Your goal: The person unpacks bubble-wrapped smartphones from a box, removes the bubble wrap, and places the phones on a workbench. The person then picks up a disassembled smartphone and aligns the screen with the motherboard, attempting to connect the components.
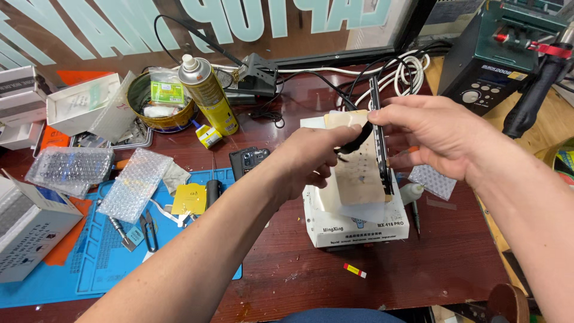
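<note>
My right hand (431, 136) holds a thin black phone-like slab (379, 140) edge-on and upright above a small white box-shaped machine (359, 221). My left hand (314, 160) pinches a black strip (357, 141) at the slab's face, next to a pale translucent sheet (357, 176) that hangs down over the machine's top. Both forearms reach in from the bottom of the view.
A blue work mat (89, 263) holds tweezers, a bubble-wrap piece (133, 182) and a yellow part. A yellow spray can (209, 96), a round tin (156, 101), white boxes and a black dark-green station (496, 54) ring the dark red bench. White cables (412, 69) lie behind.
</note>
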